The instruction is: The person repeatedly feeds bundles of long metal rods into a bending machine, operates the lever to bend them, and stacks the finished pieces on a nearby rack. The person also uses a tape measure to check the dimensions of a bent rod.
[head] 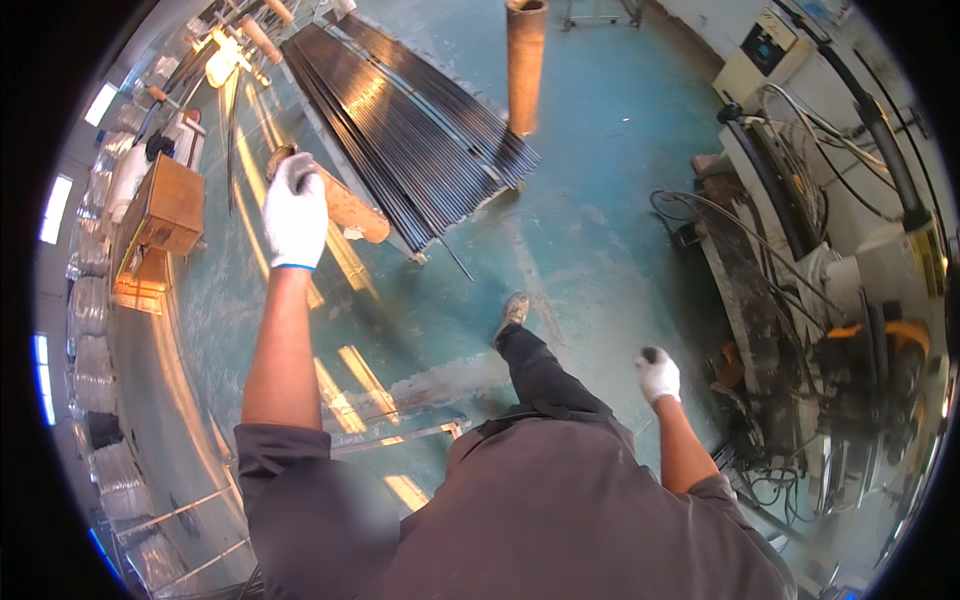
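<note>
My left hand [295,217], in a white knit glove with a blue cuff edge, is raised ahead of me with curled fingers. It covers the middle of a brown tube [351,210] that looks upright on the floor; whether they touch I cannot tell. My right hand [660,376], also gloved, hangs low at my right side, fingers bent around a dark patch that I cannot make out. Ahead lie long dark metal rods or pipes [405,120] in side-by-side rows on a low support. One thin rod [456,260] sticks out past their near end.
Another brown tube [524,75] stands beyond the rods. On the right is machinery [776,292] with looping cables. A cardboard box [166,204] and several wrapped bundles [96,367] line the left. Near my left side runs a low metal frame [405,437]. My shoe [514,309] is on the green floor.
</note>
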`<state>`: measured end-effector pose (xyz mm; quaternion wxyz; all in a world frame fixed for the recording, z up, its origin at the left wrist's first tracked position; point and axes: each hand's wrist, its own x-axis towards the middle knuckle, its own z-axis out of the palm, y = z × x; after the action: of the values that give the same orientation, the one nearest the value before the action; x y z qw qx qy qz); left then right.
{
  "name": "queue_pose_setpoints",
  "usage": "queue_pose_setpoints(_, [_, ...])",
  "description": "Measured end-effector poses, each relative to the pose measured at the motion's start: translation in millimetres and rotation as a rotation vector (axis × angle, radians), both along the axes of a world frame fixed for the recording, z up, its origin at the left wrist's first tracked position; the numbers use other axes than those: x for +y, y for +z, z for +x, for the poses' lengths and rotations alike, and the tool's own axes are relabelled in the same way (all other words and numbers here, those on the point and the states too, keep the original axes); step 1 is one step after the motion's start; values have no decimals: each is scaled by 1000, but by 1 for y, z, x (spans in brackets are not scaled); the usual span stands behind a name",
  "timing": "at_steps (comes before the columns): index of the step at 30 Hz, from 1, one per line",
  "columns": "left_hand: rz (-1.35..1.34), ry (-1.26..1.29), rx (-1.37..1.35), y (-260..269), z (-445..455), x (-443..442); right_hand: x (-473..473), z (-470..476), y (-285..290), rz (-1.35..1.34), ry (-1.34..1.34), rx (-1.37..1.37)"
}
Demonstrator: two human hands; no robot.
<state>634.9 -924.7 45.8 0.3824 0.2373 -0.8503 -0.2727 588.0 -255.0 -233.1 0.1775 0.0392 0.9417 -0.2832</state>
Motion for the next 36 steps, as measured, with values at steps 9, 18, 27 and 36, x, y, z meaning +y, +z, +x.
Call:
queue_pose_setpoints(9, [-389, 376, -606, -17, -86, -181, -413, -102, -84, 75, 592, -194])
queue_pose_setpoints(18, [-582, 330, -452, -40, -130, -193, -603, -133, -145, 105, 849, -261])
queue_pose_setpoints(27, [-567, 297, -546, -44, -156, -214, -773, -141, -152, 229, 760, 193])
queue_pose_setpoints(36, [-572, 291, -567, -41, -161, -214, -782, -161, -149, 174, 690, -231])
